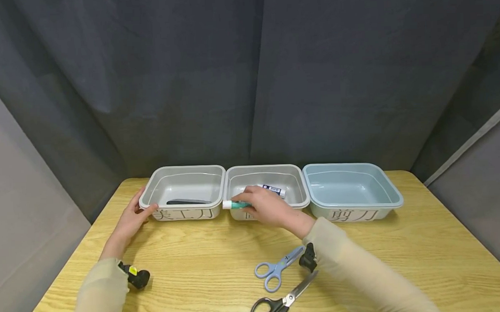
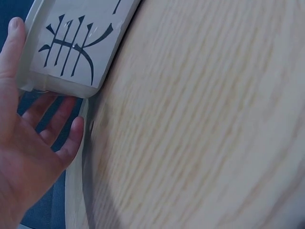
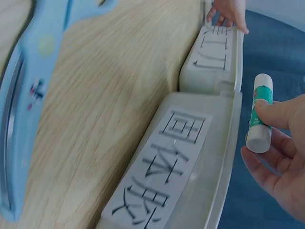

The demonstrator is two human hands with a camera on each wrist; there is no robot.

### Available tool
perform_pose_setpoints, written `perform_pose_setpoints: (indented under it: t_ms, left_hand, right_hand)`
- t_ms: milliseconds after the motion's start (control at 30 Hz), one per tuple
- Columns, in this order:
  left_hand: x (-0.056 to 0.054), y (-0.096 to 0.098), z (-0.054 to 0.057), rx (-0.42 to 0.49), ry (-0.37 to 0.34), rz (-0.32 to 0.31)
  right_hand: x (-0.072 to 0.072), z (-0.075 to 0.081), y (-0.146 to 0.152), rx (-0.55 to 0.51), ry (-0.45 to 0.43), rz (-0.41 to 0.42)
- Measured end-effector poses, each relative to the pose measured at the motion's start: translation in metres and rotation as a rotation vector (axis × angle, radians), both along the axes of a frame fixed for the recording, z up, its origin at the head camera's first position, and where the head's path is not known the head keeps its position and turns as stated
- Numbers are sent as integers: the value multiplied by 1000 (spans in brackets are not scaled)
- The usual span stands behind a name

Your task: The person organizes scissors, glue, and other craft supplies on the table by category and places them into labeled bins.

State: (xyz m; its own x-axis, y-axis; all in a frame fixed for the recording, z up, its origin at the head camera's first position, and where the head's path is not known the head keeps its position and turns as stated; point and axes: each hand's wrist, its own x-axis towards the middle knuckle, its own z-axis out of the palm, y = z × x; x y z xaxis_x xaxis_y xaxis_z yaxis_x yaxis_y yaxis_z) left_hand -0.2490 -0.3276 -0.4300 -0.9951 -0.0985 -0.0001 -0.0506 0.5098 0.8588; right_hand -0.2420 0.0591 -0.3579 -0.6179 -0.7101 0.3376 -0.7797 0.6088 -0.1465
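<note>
Glue stick (image 3: 263, 93): likely light, stiff, slightly slippery; best held mid-barrel. Right hand (image 1: 269, 206) grip pinches it; left hand (image 1: 131, 220) rests, fingers relaxed, against bin (image 1: 183, 207).

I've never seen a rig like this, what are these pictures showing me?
There's no machine, just a person working bare-handed. The wide picture comes from a camera on the head, the others from wrist cameras. On the wooden table stand a left grey bin, a middle grey bin and a blue bin; light-blue scissors and black-handled scissors lie nearer the person. The left hand grips the left grey bin's corner. The right hand holds a green-and-white glue stick near the middle grey bin.
</note>
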Motion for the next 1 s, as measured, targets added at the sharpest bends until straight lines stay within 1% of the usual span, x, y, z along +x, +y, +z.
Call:
perform_pose_setpoints:
  t_ms: [133, 233, 367, 467, 667, 900, 1000]
  left_hand:
    - [1, 3, 2, 8, 7, -7]
    - [1, 3, 2, 11, 2, -11]
    - [2, 2, 1, 6, -4, -10]
    - [1, 2, 1, 2, 4, -9]
    - [2, 1, 0, -2, 7, -9]
    - [2, 1, -1, 4, 19, -10]
    - [3, 2, 0, 2, 19, -11]
  right_hand:
    - [-4, -2, 7, -5, 14, -14]
    - [-8, -2, 11, -11, 6, -33]
    - [-15, -2, 18, -23, -42, -99]
    - [-21, -3, 23, -53, -81, -135]
    - [-33, -9, 33, -105, -134, -174]
    - [-45, -15, 43, -114, -147, -216]
    - [-50, -16, 45, -124, -169, -234]
